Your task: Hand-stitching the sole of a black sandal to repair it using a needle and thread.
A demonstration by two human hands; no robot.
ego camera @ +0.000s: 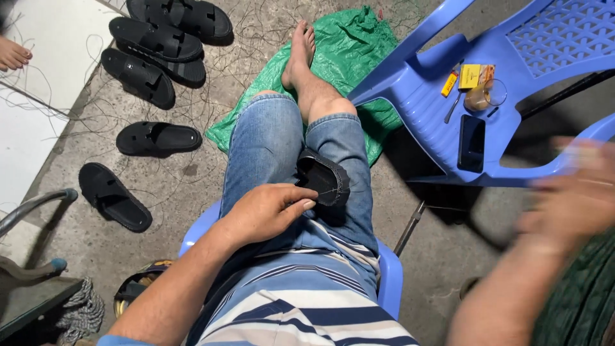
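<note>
Concrete floor (192,186): black sandals (157,138), green sheet (349,48).

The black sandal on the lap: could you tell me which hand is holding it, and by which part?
The left hand pins the black sandal against the lap, fingers on its near edge. The right hand is blurred, away from it.

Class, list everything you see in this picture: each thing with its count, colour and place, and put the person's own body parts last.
sandal piece: one, black, on the lap
sandals: six or so, black, on the floor at left
plastic sheet: one, green, under the outstretched foot
chair: one, blue, tipped over at right
phone: one, black, on the tipped chair
glass: one, clear, beside the phone
small box: one, yellow, by the glass
stool: one, blue, under the person
another person's foot: one, top left
left hand: pinches the sandal piece
right hand: blurred, raised at right
</note>
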